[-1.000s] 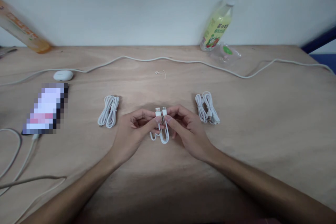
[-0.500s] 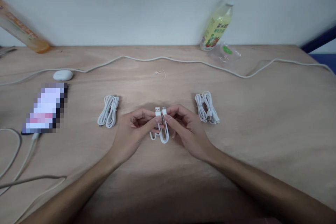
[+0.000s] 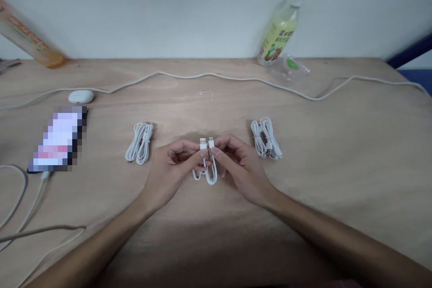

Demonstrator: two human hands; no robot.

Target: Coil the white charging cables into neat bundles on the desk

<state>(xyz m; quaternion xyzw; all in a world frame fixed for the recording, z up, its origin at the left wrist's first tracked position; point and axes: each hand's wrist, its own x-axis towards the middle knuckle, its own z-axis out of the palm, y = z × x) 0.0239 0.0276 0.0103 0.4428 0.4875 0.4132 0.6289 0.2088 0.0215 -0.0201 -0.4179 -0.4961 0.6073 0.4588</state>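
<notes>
Both of my hands meet at the middle of the wooden table (image 3: 337,153), pinching one short white USB cable (image 3: 208,172). My left hand (image 3: 172,168) grips it just below the wide plug, and my right hand (image 3: 238,166) grips just below the small plug. The two plugs stand upright side by side between my fingertips, and the cable's loops hang down onto the table. A coiled white cable (image 3: 139,142) lies left of my left hand. Another coiled white cable (image 3: 266,138) lies right of my right hand.
A long white cord (image 3: 209,75) runs across the table behind the hands. A phone (image 3: 59,138) with a cord plugged in and a white case (image 3: 81,96) lie at left. A green-labelled bottle (image 3: 278,31) leans at the back wall, an orange one (image 3: 27,36) at far left.
</notes>
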